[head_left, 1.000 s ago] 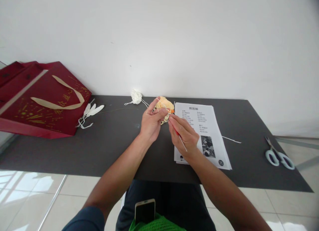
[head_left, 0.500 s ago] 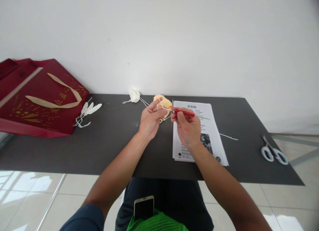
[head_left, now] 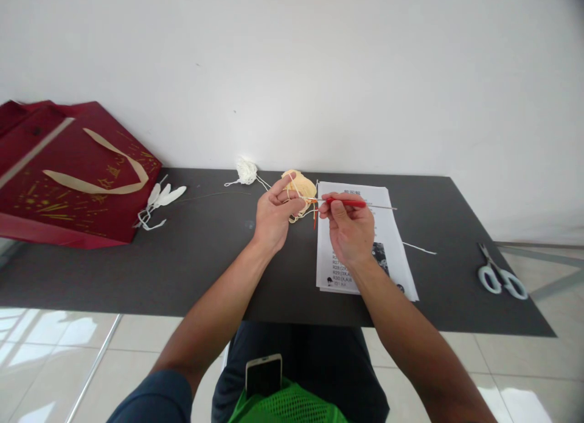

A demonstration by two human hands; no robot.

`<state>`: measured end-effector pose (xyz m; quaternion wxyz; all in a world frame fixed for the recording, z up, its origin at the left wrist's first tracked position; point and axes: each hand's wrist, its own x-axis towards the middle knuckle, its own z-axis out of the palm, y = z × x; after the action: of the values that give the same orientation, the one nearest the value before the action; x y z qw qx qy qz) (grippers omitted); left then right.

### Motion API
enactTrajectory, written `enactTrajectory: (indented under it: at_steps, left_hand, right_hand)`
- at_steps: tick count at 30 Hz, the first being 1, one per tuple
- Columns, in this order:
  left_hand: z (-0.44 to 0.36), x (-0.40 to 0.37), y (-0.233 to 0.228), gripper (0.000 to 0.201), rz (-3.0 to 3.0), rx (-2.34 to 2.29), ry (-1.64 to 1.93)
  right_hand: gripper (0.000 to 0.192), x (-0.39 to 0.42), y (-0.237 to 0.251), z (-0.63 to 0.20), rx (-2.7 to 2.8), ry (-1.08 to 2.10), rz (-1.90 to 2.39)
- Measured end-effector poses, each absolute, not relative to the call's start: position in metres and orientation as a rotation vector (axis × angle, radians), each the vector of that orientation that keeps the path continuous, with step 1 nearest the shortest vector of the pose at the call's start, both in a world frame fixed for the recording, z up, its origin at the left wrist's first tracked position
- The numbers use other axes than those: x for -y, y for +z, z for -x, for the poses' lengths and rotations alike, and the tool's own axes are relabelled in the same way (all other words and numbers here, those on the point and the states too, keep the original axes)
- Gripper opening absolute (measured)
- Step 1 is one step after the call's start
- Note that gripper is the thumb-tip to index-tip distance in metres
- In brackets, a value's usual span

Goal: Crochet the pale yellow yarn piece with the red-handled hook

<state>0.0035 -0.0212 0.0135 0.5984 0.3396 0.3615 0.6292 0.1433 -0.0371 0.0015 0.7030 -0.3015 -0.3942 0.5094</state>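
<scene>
Far left there's a dark red gift bag [head_left: 77, 179] tipped over on the counter [head_left: 205, 258], with a few white crocheted-looking bits [head_left: 166, 196] right beside its edge. Next over, a small white yarn ball [head_left: 247, 172] sits near the wall.

Then the left hand [head_left: 274, 219]: index finger up with a pale yarn strand [head_left: 298, 190] across it, thumb and fingers pinching the yarn. Exactly what's between those fingertips is too tiny to make out. The yellow yarn ball [head_left: 303, 183] is just behind that hand, on the counter.

Right hand [head_left: 350, 231] has a solid grip on a red-handled hook [head_left: 353, 202], held pretty much level, its thin end reaching over to the left fingertips. That's all above some printed sheets [head_left: 328, 246], partly covered by the hand and forearm. Way over right, well apart from everything, white-handled scissors [head_left: 500, 278] lie on the counter.
</scene>
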Motion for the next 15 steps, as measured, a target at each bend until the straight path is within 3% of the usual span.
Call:
enactTrajectory:
  at_steps: [15]
  left_hand:
    - [0.0031, 0.02, 0.0173, 0.053, -0.874, -0.774, 1.327]
  right_hand:
    - [0.016, 0.0388, 0.0049, -0.1511, 0.976, 1.077, 0.695]
